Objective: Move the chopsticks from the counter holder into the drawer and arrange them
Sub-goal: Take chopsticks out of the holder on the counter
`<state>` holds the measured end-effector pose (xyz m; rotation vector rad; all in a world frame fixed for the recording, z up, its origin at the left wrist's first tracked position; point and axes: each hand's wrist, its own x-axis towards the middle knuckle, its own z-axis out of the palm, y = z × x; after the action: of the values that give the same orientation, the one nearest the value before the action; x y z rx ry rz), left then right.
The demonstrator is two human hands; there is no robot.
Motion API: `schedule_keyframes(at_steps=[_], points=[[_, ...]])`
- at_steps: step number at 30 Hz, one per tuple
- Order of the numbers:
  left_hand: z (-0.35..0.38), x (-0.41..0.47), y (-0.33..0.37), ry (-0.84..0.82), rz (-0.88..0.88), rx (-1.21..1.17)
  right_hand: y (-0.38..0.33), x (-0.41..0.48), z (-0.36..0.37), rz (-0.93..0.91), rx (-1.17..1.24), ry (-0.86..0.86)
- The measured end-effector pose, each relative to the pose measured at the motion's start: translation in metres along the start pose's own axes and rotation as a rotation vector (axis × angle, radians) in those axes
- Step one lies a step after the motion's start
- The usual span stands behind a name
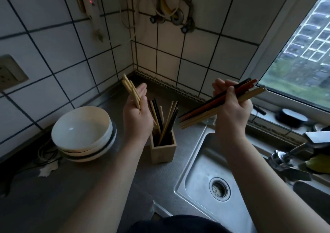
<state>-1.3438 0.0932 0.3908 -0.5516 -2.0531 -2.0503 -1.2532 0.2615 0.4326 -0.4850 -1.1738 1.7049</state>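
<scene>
The left hand [136, 118] is curled round a few pale wooden chopsticks [131, 90], whose ends stick up and away from the fist toward the tiled wall [53, 45]. The right hand [232, 115] grips a mixed bundle [196, 115] of black, red and pale chopsticks, fingers wrapped over it. The bundle lies slanted, its lower end pointing toward the left hand and its upper end toward the window [303, 54]. Both hands are raised above the counter [89, 188], well apart from each other.

Between and below them the wooden holder [162, 150] stands upright on the counter, just beside the sink's [196, 161] left rim. The remaining chopsticks [167, 122], dark and pale, lean in it at mixed angles. Left of the holder is a stack of white bowls [84, 134]. The sink's drain [219, 189] shows in the basin.
</scene>
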Motion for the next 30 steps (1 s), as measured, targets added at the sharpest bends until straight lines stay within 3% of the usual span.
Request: schedule_keyframes(at_steps=[9, 19, 30], points=[[0.011, -0.056, 0.074, -0.097, 0.264, -0.029, -0.075, -0.057, -0.057, -0.137, 0.107, -0.015], [0.076, -0.227, 0.103, -0.615, -0.076, -0.367, -0.140, -0.183, -0.225, -0.219, -0.057, 0.185], [0.111, -0.485, 0.157, -1.230, -0.252, -0.374, -0.230, -0.376, -0.429, -0.241, -0.231, 0.682]])
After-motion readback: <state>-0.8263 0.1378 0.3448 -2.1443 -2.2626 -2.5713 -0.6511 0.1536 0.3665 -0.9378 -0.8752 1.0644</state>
